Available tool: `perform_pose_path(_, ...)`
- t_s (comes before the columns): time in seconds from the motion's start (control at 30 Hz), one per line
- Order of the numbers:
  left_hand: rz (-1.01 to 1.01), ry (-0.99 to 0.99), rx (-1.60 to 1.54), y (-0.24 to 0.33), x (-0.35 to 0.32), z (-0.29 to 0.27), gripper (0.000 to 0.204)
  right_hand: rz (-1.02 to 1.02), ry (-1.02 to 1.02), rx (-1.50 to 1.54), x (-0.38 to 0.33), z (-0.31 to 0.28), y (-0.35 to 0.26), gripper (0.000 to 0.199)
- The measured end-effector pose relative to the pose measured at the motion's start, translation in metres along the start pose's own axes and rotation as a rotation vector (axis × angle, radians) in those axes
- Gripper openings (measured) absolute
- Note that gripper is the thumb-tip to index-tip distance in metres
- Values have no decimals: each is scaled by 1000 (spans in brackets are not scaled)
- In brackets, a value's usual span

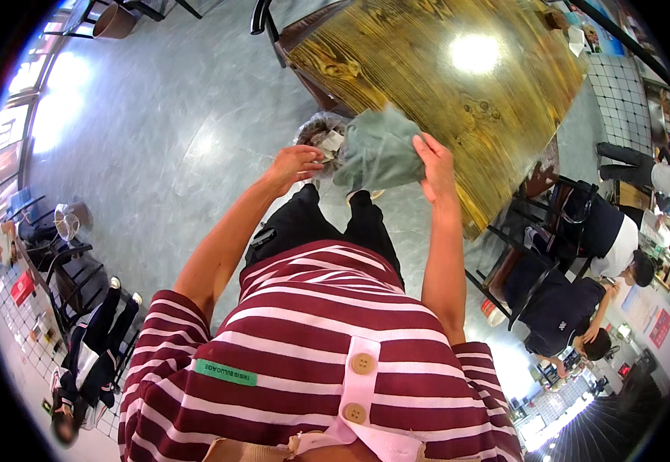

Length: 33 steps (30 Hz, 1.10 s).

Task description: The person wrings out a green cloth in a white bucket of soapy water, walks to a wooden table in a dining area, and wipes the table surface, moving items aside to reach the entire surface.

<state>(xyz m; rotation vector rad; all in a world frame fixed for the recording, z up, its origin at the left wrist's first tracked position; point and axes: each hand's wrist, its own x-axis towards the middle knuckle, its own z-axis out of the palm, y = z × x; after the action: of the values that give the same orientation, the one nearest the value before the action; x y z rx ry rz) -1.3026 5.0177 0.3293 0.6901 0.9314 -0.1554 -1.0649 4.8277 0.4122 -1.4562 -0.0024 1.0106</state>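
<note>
A grey-green cloth hangs from my right hand, its thumb and fingers closed on the right edge. The cloth's upper edge is slightly blurred. My left hand is to the left of the cloth, fingers loosely extended and apart, with nothing visible in them. Just beyond the left fingertips stands a bin lined with a clear plastic bag, with pale crumpled scraps inside. Part of the bin is hidden behind the cloth.
A wooden table with dark grain fills the far right, its corner close to my right forearm. Dark chairs stand at the right, where several people sit. More chairs and a person are at the left. Grey floor lies at far left.
</note>
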Motion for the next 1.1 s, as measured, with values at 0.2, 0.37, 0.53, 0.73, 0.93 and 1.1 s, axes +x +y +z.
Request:
perform_pose_path(0.2,-65,-140,164,1,20,34,23,-149,215,226,-38,-52,-41,44)
perform_pose_path(0.37,-89,-135,278,-10,27,40,25,-169,608,-461,-3,-142,-16,66)
perform_pose_path(0.53,33,89,102,-10,56,46,25,-3,547,-1230,40,-140,43,85)
perform_pose_path(0.73,57,330,-223,10,87,55,22,-388,454,-1516,51,-14,95,73)
perform_pose_path(0.93,-17,397,-212,1,50,10,26,-835,154,-1616,64,58,84,49)
perform_pose_path(1.1,-33,545,-208,-22,26,-41,34,-1066,-433,-1804,96,72,70,28)
